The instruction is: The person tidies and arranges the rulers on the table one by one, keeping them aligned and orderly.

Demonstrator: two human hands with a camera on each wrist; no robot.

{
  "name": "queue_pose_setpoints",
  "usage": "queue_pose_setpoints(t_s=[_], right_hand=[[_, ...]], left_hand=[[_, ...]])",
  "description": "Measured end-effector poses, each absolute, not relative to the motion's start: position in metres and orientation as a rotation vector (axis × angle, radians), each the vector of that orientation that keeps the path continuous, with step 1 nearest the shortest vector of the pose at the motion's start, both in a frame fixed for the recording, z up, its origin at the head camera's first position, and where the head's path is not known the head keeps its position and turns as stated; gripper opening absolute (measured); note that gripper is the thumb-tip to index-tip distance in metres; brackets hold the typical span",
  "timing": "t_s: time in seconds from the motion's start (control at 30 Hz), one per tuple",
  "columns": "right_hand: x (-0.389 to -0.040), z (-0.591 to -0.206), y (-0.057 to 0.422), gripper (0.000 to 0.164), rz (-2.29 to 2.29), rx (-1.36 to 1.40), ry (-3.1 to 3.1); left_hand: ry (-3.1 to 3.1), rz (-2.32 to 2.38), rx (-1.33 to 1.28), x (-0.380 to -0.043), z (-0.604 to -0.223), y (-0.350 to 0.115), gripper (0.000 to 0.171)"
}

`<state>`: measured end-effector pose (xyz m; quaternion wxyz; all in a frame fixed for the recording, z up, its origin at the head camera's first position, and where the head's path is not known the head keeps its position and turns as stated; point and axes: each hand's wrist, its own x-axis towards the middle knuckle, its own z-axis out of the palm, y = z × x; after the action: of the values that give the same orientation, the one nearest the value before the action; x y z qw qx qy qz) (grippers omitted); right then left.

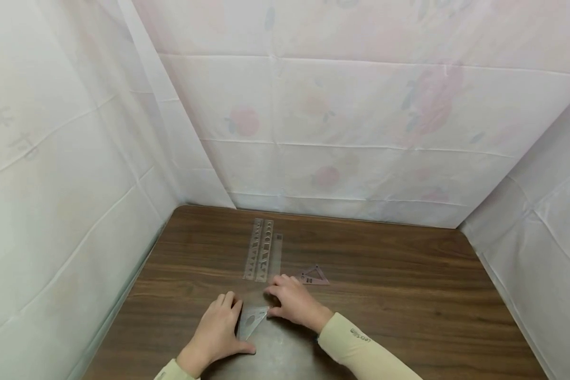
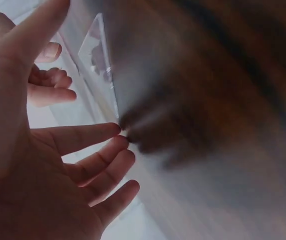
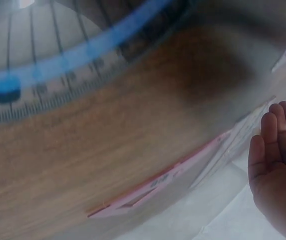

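A clear triangular set square point(image 1: 253, 320) with an oval cut-out lies on the table between the two hands. My left hand point(image 1: 216, 330) is along its left side, fingers fairly straight and thumb spread toward me; in the left wrist view the fingertips point(image 2: 118, 128) are down at its lower end. At its upper right corner is the thumb of my right hand point(image 1: 294, 302), the other fingers loosely bent over the table. A clear protractor with a blue arc point(image 3: 72, 75) fills the upper left of the right wrist view.
Two clear stencil rulers point(image 1: 253, 250) and a plain clear ruler point(image 1: 276, 253) lie side by side beyond the hands. Right of them is a small pink set square point(image 1: 320, 281). White printed cloth point(image 1: 361, 174) hangs around the brown wooden table point(image 1: 399, 279).
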<state>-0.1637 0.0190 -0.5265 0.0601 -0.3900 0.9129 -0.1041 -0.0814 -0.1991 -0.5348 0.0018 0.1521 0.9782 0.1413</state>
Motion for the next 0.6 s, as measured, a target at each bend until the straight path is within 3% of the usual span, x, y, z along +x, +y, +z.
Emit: queue_pose_setpoints(t_s=[0.3,0.6], right_hand=[[-0.157,-0.536,0.015,0.050,-0.254,-1.221,2.778],[-0.154,-0.539,0.010,0.047,-0.258,-1.162,2.801]], left_hand=[[3.080,0.464,0.497,-0.086,-0.536,-0.208,0.094],[3.131,0.437,0.551,-0.086,-0.535,-0.213,0.066]])
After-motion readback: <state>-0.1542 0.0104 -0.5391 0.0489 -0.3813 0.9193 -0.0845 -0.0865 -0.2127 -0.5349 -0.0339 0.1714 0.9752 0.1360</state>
